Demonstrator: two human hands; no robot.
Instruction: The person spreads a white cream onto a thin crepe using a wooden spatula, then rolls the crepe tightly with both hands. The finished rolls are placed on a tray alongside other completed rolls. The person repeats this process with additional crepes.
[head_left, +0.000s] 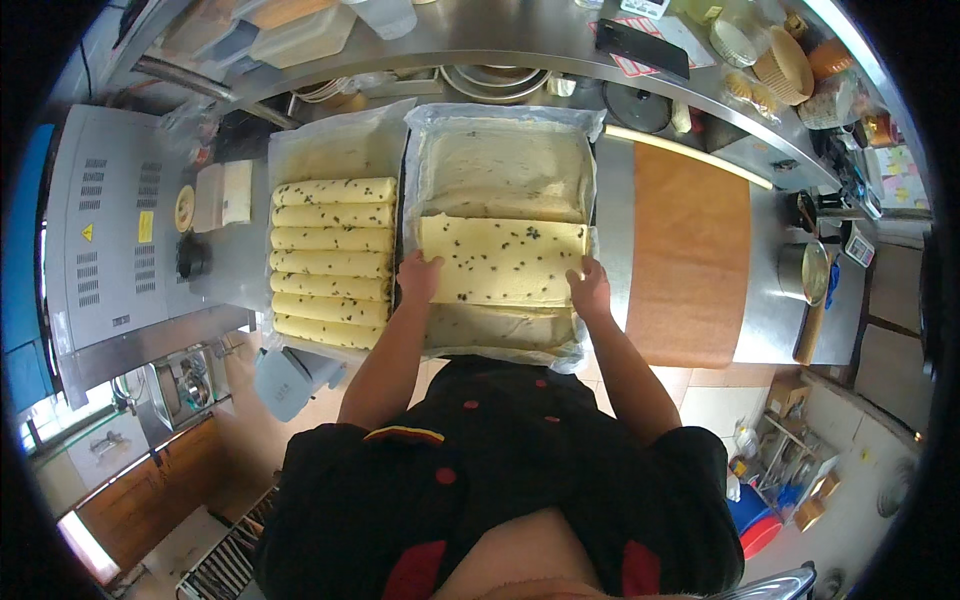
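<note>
A flat yellow cake sheet (502, 262), flecked with dark bits, lies across a tray (510, 161) lined with pale paper. My left hand (420, 276) grips its left edge, the thumb on top. At the opposite edge, my right hand (591, 289) holds the sheet in the same way. Fingers under both edges are hidden. Bare liner with a thin cake residue shows beyond the sheet, and more shows on my side of it. Left of this tray, several rolled cakes (332, 240) with the same dark flecks lie side by side on a second paper-lined tray (337, 150).
Right of the trays, brown baking paper (688, 255) covers part of the steel table (780, 277). A pale rod (686, 155) lies behind it. A metal pot (801, 274) and a wooden rolling pin (811, 334) are farther right. Overhead, a steel shelf (487, 34) bears tubs and a black phone-like slab (642, 49).
</note>
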